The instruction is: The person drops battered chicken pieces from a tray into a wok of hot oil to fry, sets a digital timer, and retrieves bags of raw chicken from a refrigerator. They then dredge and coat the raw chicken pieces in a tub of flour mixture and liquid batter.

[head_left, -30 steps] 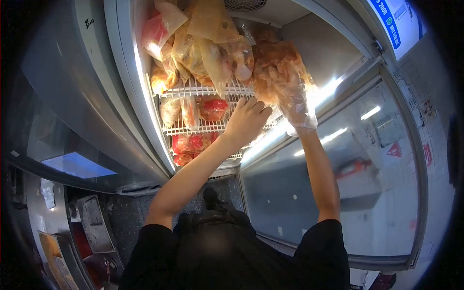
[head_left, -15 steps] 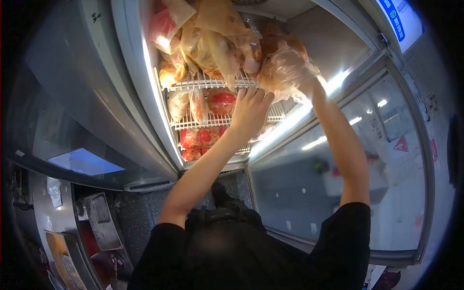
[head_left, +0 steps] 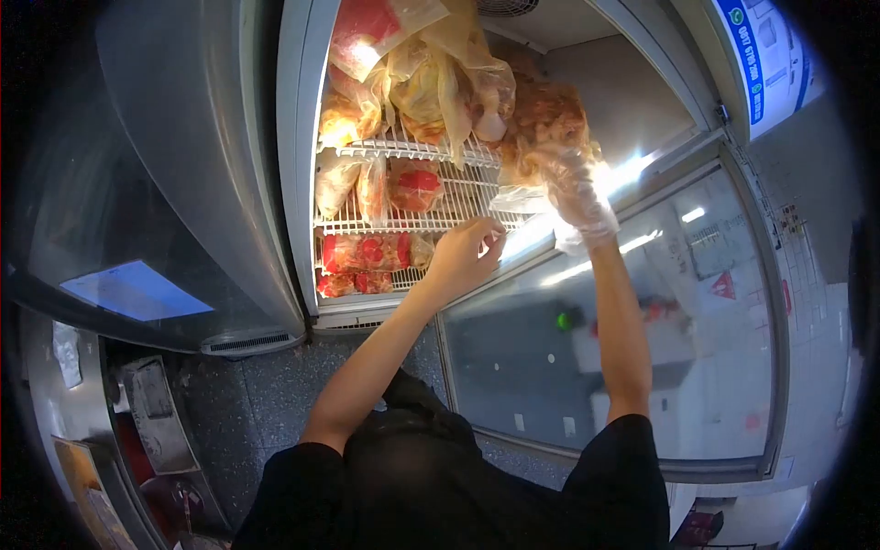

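My right hand, covered in clear crinkled plastic, is at the front of the upper shelf on the right. Its fingers are closed on a clear plastic bag of orange-brown meat; the fingertips are partly hidden by the plastic. My bare left hand hovers before the lower shelves, fingers loosely curled, with a gap between thumb and fingers and nothing visible in them. Left of the meat, several knotted bags of pale and yellowish food crowd the upper wire shelf.
Bags with red labels lie on the middle shelf, and red-marked packs below. The glass door stands swung out on the right. A tall grey appliance is on the left, with a metal counter under it.
My left hand has come down from the upper shelf edge. My right hand has moved down and toward me, showing the plastic over it. The view has shifted slightly.
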A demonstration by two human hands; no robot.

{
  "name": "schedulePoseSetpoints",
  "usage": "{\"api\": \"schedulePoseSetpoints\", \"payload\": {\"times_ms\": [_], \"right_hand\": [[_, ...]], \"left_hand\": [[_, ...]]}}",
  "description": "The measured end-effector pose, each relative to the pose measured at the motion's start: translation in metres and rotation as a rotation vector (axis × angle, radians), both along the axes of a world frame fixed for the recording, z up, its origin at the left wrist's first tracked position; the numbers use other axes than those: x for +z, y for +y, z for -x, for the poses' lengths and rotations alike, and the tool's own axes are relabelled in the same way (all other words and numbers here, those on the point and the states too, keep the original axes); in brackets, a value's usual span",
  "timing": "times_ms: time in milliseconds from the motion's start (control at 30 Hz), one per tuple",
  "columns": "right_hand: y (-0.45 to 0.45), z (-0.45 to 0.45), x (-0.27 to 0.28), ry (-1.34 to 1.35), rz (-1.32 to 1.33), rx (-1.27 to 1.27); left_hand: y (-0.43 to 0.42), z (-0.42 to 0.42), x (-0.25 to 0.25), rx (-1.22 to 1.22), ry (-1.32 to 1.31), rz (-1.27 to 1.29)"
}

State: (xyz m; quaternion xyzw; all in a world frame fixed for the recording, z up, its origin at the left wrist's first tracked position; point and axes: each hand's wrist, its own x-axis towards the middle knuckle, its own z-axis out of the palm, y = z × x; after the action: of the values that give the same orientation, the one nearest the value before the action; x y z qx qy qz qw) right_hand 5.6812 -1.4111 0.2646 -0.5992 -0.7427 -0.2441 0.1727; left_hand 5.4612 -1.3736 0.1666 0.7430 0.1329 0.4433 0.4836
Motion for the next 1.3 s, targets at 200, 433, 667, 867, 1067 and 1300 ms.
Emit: {"api": "schedulePoseSetpoints", "payload": {"times_ms": [200,433,667,867,1067,1300], "right_hand": [[-0.013,-0.013,0.004,-0.251,0.068,0.099],[0.023,-0.058,0.009,-0.885,0.417,-0.175],[0.028,-0.058,0.036,-0.127,0.545,-0.070],[0.033,-0.052,0.043,0.349,0.618,-0.090],[0.051,-0.054,0.052,-0.146,0.685,-0.173],[0.012,-0.012,0.015,0.146,0.108,-0.200]], "left_hand": [[0.004,-0.014,0.025,0.192,0.008,-0.378],[0.043,-0.008,0.063,0.276,0.066,-0.644],[0.019,-0.012,0.026,0.235,0.143,-0.354],[0.012,-0.031,0.001,0.115,0.171,-0.130],[0.009,-0.038,-0.016,0.081,0.198,-0.085],[0.007,-0.006,-0.020,0.133,0.162,-0.077]]}}
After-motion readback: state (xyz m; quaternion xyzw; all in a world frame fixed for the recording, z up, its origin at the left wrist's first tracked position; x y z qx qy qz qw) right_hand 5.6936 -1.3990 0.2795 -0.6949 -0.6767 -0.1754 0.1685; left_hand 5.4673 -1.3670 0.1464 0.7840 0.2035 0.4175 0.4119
